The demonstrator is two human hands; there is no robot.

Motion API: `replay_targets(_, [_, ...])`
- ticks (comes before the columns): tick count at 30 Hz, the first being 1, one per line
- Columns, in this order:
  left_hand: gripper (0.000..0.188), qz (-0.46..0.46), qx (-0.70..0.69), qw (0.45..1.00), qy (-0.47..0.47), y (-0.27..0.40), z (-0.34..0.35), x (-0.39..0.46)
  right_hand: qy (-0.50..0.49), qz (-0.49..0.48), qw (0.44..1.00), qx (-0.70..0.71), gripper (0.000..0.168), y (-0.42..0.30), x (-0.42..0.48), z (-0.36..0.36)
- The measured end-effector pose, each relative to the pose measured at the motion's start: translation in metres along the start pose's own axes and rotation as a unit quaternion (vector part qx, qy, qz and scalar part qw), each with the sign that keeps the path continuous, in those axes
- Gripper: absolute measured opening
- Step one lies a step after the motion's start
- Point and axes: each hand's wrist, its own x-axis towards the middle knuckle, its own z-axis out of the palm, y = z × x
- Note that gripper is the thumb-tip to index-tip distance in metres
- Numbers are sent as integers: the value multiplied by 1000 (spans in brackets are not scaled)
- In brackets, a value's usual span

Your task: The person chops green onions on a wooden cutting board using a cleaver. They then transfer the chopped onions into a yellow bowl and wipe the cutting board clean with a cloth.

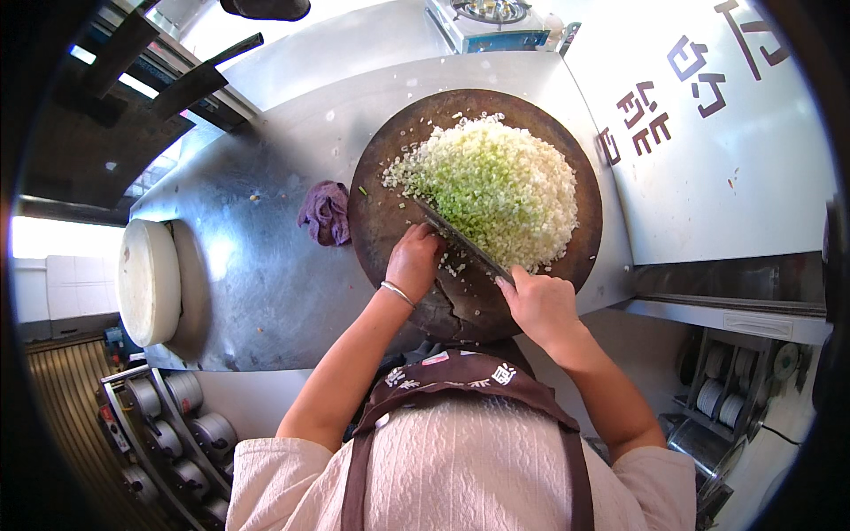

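Observation:
A large heap of finely chopped white and pale green vegetable [498, 186], probably scallion or onion, covers much of the round wooden chopping block [378, 232]. My right hand [541, 305] grips the handle of a kitchen cleaver [465, 242]. Its dark blade runs diagonally along the heap's near left edge, the tip pointing to the far left. Against the blade's near side, my left hand [416, 259] has its fingers curled; whether they pinch anything is hidden. A few chopped bits lie beside these fingertips. A crack [455, 312] splits the block's near edge.
A crumpled purple cloth [325, 212] touches the block's left side on the metal worktop [259, 279]. A thick pale round board [149, 282] stands at the worktop's left end. Behind sits a gas stove [495, 26]. A white panel with lettering [724, 152] borders the right.

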Motion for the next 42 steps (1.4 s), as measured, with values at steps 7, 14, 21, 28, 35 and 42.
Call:
replay_targets(7, [6, -8, 12, 1000, -8, 0, 0, -6, -11, 1, 1000, 4, 26, -4, -3, 2])
replay_targets(14, [8, -12, 17, 1000, -12, -2, 1, -10, -9, 6, 1000, 21, 26, -3, -8, 7])
replay_targets(21, [11, -11, 28, 1000, -2, -2, -3, -13, -20, 6, 1000, 24, 27, -7, -9, 6])
replay_targets(28, [12, -48, 36, 998, 0, 0, 0, -16, 3, 5, 999, 35, 28, 3, -10, 18])
replay_targets(35, [10, -95, -32, 995, 28, -1, 2, -15, 13, 3, 1000, 10, 27, -7, -9, -4])
replay_targets(42, [11, -92, -1, 996, 11, -1, 3, -16, 0, 1, 1000, 13, 27, -10, -12, 2])
